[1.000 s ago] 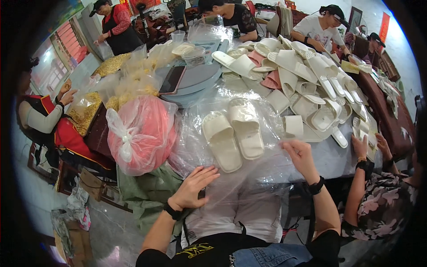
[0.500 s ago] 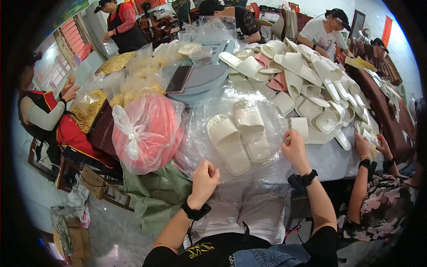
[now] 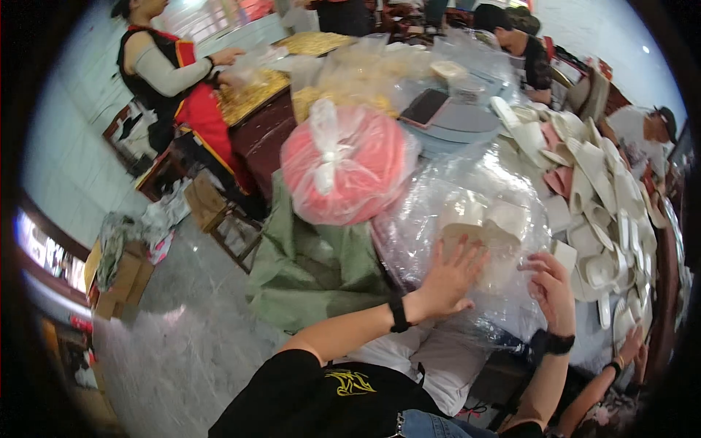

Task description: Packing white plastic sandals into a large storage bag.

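Note:
A pair of cream slippers point(image 3: 467, 208) lies beneath or inside clear plastic film point(image 3: 413, 241) on the table in front of me. My left hand point(image 3: 445, 283) is spread over the near part of the pair, its fingers stretched out. Beside the film's right edge is my right hand point(image 3: 553, 292), with loosely bent fingers that stand apart and hold nothing I can see. Motion blur and glare on the film hide whether the hands touch the slippers or only the plastic.
A knotted clear bag of pink goods point(image 3: 347, 168) sits to the left, above green cloth point(image 3: 314, 263). A phone point(image 3: 425, 107) rests on a blue-grey scale point(image 3: 460, 128). Loose slippers point(image 3: 595, 193) pile up on the right. Co-workers stand around; a co-worker's hand point(image 3: 629, 347) is at lower right.
The view has swung left. My left hand has gone from loosely closed at the film's near edge to spread over the slippers. My right hand's fingers have come apart.

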The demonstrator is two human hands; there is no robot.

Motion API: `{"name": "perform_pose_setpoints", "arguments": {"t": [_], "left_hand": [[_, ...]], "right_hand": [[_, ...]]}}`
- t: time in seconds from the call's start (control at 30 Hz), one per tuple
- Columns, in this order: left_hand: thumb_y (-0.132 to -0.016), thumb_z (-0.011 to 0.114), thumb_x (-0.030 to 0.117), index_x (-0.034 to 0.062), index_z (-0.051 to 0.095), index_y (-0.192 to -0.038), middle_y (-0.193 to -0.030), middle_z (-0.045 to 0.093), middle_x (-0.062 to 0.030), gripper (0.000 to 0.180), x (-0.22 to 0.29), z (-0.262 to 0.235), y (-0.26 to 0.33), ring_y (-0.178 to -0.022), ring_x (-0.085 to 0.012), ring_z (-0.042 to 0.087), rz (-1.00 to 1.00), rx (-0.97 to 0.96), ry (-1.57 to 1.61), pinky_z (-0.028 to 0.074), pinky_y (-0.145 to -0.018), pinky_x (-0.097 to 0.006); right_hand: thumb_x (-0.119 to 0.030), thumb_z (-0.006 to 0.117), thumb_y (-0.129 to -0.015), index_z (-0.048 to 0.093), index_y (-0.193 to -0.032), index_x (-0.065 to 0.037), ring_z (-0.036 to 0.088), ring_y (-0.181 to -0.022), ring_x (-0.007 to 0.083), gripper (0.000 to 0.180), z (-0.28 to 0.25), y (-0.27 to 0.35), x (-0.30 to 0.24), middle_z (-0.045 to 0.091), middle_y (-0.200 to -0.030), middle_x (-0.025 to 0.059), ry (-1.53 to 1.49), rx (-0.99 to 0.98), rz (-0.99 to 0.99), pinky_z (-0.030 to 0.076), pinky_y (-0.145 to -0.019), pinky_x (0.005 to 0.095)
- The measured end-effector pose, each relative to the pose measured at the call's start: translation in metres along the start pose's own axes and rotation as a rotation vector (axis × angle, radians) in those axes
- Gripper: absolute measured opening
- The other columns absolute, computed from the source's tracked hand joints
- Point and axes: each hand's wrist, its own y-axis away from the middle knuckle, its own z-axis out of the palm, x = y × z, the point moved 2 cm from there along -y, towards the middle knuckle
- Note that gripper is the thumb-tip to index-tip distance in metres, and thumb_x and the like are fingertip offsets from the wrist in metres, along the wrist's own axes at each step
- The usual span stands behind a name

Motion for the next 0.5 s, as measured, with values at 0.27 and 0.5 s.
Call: {"name": "perform_pose_setpoints", "arguments": {"t": [0.27, 0.5], "left_hand": [[-0.071, 0.067, -0.002, 0.0086, 0.039, -0.156, -0.155, 0.048, -0.0146, 0.09, -0.025, -0.008, 0.014, -0.142, -0.0352, 0.047, 0.109, 0.285, 0.119, 0.038, -0.11, -0.058], [-0.076, 0.053, -0.012, 0.0058, 0.058, -0.142, -0.143, 0.059, -0.0166, 0.068, -0.025, -0.087, 0.06, -0.132, -0.0357, 0.057, 0.124, 0.25, 0.611, 0.046, -0.111, -0.04]], "right_hand": [[-0.002, 0.06, -0.088, 0.053, -0.135, 0.003, 0.058, -0.081, 0.0079, 0.047, 0.082, 0.049, -0.031, 0.064, -0.119, 0.011, -0.24, -0.015, -0.162, 0.045, -0.065, 0.0197], [0.007, 0.059, -0.092, 0.052, -0.141, 0.005, 0.059, -0.094, 0.0107, 0.049, 0.005, 0.019, 0.057, 0.063, -0.116, 0.0082, 0.162, 0.258, -0.435, 0.05, -0.086, 0.0263]]}}
